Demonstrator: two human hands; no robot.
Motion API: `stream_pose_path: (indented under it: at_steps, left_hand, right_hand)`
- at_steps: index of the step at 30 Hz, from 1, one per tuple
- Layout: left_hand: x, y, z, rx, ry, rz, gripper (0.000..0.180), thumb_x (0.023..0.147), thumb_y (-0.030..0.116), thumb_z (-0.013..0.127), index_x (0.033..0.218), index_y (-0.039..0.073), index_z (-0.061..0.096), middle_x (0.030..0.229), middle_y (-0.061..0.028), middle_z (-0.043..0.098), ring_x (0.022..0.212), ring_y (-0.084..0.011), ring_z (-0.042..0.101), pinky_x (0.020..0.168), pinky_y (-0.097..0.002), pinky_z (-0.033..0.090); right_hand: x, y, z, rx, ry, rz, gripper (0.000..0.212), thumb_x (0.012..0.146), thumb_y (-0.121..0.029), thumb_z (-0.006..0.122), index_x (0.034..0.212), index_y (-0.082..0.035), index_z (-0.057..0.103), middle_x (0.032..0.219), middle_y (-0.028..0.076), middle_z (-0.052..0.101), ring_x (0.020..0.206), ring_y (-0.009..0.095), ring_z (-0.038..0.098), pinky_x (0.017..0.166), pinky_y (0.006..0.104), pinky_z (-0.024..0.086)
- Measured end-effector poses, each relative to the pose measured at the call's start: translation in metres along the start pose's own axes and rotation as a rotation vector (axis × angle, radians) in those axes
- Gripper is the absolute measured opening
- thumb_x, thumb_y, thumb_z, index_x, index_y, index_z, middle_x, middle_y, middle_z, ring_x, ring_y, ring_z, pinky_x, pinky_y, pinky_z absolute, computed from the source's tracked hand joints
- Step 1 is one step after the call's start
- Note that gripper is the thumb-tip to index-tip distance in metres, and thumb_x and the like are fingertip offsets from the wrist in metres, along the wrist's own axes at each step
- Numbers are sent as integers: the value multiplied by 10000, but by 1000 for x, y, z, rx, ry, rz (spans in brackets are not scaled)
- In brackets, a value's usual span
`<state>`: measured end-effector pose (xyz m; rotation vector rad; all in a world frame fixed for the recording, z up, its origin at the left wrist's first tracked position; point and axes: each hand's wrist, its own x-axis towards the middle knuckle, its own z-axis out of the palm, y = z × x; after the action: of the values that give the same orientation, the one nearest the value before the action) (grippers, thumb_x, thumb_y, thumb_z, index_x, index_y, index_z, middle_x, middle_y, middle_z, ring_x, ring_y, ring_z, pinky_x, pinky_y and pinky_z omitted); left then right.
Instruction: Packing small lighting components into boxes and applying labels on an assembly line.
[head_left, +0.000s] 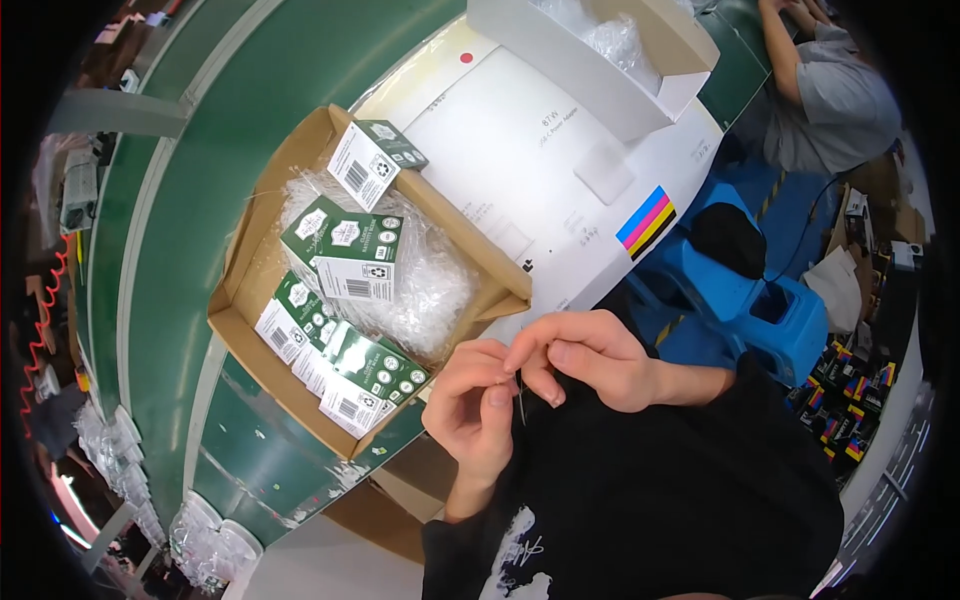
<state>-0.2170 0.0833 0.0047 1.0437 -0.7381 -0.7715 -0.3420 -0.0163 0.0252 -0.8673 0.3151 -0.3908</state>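
Observation:
My left hand (470, 405) and my right hand (600, 360) meet in front of my chest, fingertips touching. The fingers of my left hand pinch a thin pale strand (521, 408), which hangs down between the hands. My right hand is curled, its index fingertip against the left fingers; what it grips, if anything, is too small to make out. Just beyond stands an open brown cardboard box (400, 420). Inside it are a heap of clear thin plastic strands (435, 300) and several green-and-white printed cards (365, 370). Another folded green-and-white card (370, 165) rests over the box's far edge.
The brown box sits on a green work surface (250, 90) beside a white sheet (480, 110). A white box (600, 75) with clear plastic bags stands at the far right. Blue plastic stools (750, 290) and another person (840, 100) are to the right.

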Motion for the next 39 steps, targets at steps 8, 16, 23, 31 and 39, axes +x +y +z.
stream_pose_path:
  at_steps: [8,16,23,31,39]
  left_hand:
    - [3,3,0,10,7,-3,81,860,22,603,918,-19,564,790,-110,590,812,-235,550,736,-320,441]
    - [2,-2,-1,25,-11,18,87,849,15,619,916,-24,581,807,-118,599,856,-252,559,771,-338,456]
    - [1,1,-2,14,-4,-30,85,839,-2,622,913,-28,590,820,-132,599,863,-259,565,759,-332,466]
    - [2,0,-5,54,12,7,75,829,-9,623,897,-29,602,830,-132,600,849,-259,567,735,-337,470]
    - [4,4,0,292,-27,-16,106,767,-37,683,869,-34,653,868,-119,617,880,-272,586,790,-345,476]
  right_hand:
    - [3,-1,-2,35,-31,-9,303,993,-127,338,1133,37,550,729,44,529,654,99,478,647,243,420]
    - [3,0,-2,-168,63,-103,314,985,-81,365,1216,53,530,739,61,552,642,101,506,635,239,429]
    - [4,0,4,-17,169,-112,228,971,-51,421,1157,42,514,816,121,615,636,117,568,593,223,469]
    - [3,6,0,39,188,-76,72,941,-44,524,981,3,488,896,166,613,668,135,600,590,229,499]
    - [1,12,-2,-132,171,-180,108,930,-75,573,954,26,545,991,105,518,756,106,533,669,216,465]
